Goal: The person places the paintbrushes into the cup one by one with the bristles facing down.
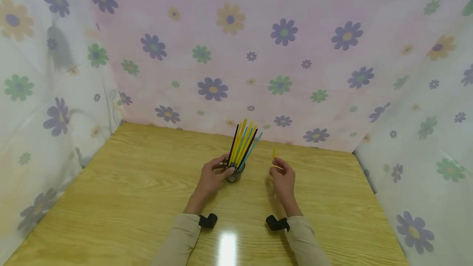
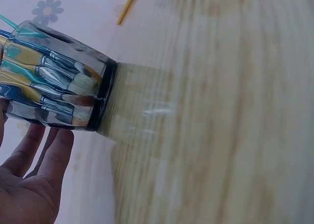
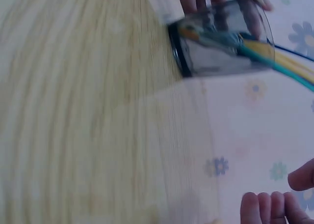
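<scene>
A clear glass with a dark base holds several paintbrushes, bristles down, their yellow, dark and teal handles fanning out above the rim. My left hand grips this glass from the left, thumb at the front near the rim. To the right of the glass, my right hand pinches a thin yellow paintbrush between thumb and fingers, one end pointing up; most of it is hidden by the hand. In the right wrist view, the right fingertips show at the lower right corner, apart from the glass.
A wood-grain table lies beneath both hands. Flower-patterned cloth hangs behind it and along both sides. Dark wrist cameras sit at the sleeve cuffs, the left camera and the right camera.
</scene>
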Demonstrator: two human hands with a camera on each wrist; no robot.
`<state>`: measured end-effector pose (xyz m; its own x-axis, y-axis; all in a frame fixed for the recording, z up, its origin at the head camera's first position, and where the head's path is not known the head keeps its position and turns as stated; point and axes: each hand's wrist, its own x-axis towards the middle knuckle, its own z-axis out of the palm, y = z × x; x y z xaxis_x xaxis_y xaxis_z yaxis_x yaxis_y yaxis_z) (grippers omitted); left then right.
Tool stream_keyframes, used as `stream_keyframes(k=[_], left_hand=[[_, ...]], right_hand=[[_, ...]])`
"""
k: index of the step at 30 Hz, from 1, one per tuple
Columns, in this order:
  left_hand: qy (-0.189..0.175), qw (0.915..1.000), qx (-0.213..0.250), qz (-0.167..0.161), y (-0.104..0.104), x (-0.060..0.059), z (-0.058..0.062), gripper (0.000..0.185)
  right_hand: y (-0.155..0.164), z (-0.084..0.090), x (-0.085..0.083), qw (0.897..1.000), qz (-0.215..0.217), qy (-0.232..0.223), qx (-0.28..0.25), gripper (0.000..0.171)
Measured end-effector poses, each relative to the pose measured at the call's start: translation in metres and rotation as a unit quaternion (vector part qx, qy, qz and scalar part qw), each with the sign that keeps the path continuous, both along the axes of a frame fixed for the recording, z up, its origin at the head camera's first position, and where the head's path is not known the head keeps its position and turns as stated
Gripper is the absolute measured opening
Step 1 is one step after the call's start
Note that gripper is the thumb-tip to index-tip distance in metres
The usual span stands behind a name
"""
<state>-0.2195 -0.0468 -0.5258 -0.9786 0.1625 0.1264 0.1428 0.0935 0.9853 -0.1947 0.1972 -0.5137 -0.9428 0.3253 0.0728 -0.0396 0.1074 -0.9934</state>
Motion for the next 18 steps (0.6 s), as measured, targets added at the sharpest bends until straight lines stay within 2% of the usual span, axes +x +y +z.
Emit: stream_keyframes(k=[7, 11, 15, 18], left_hand=[[-0.002, 1.0000, 0.003, 0.006, -0.001, 0.000, -0.002, 0.052], [-0.016, 0.9998, 0.008, 0.005, 0.000, 0.001, -0.003, 0.053], [-0.017, 0.9998, 0.006, 0.004, 0.002, 0.003, 0.000, 0.053], [-0.013, 0.9999, 0.003, 0.004, 0.002, 0.002, 0.002, 0.052]], right_hand=[[0.033, -0.001, -0.008, 0.999, -0.010, -0.024, -0.021, 0.040], [0.047, -0.001, -0.013, 0.997, 0.011, -0.077, 0.015, 0.043], [0.056, -0.001, -0.022, 0.988, 0.048, -0.137, 0.054, 0.049], [0.060, 0.000, -0.028, 0.980, 0.067, -0.162, 0.093, 0.053]])
